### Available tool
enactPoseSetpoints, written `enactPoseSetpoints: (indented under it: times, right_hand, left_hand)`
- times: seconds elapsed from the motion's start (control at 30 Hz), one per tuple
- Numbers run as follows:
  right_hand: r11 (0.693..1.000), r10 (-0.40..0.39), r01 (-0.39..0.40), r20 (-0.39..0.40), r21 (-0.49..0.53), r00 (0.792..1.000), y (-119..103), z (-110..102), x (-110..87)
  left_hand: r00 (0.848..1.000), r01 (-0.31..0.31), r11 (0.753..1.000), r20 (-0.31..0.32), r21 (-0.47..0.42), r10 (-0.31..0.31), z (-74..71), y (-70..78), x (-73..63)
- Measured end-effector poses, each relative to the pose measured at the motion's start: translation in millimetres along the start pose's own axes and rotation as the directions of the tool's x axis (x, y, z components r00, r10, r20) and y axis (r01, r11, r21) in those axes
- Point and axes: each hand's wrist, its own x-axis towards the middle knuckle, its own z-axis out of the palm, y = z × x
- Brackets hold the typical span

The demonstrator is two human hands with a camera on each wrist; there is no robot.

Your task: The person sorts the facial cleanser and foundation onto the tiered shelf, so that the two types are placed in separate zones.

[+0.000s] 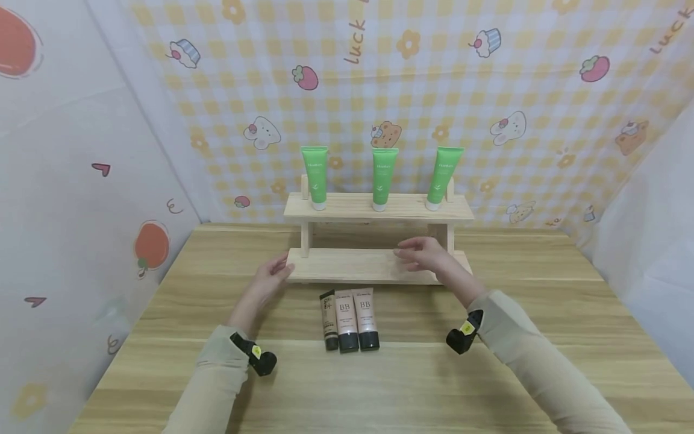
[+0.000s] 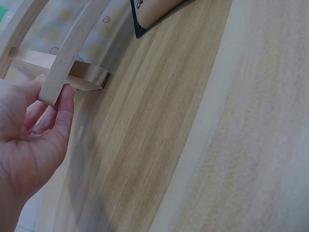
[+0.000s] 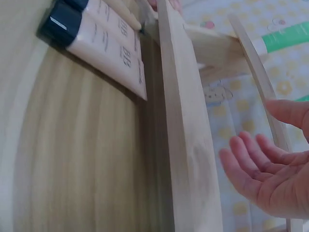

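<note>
A two-tier wooden display rack point(image 1: 341, 265) stands against the back of the table. My left hand point(image 1: 269, 277) holds the left end of its lower shelf; the left wrist view shows thumb and fingers pinching the board point(image 2: 63, 72). Over the right part of that shelf is my right hand point(image 1: 425, 256), fingers loosely spread and nothing between them, as the right wrist view also shows. Three green tubes point(image 1: 316, 178) stand on white caps along the upper shelf. In front of the rack lie two pink BB cream tubes point(image 1: 346, 316) and a slimmer brown tube point(image 1: 328, 319), side by side.
A yellow checked cloth point(image 1: 347, 90) with printed cartoons hangs behind the rack. White printed sheets point(image 1: 81, 181) close off the left side, with another at the right. The wood-grain table point(image 1: 412, 380) extends forward from the rack.
</note>
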Motion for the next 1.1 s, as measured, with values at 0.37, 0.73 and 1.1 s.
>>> enactPoseSetpoints:
  times: [0.37,0.73,1.1]
  right_hand:
    - [0.999,0.03,-0.025,0.146,-0.032,0.989,4.4,27.2,-4.0]
    - [0.987,0.063,-0.015,0.293,-0.161,0.954,20.4,47.0,-5.8]
    - [0.975,0.17,-0.136,0.198,-0.176,0.965,31.8,80.3,-5.3]
  left_hand:
    - [1.0,0.007,1.0,-0.022,-0.02,-0.008,1.8,-1.4,1.9]
    - [1.0,0.001,0.999,-0.022,-0.037,-0.002,2.4,0.0,2.7]
    - [1.0,-0.005,0.999,-0.007,-0.042,0.005,0.9,-0.9,0.6]
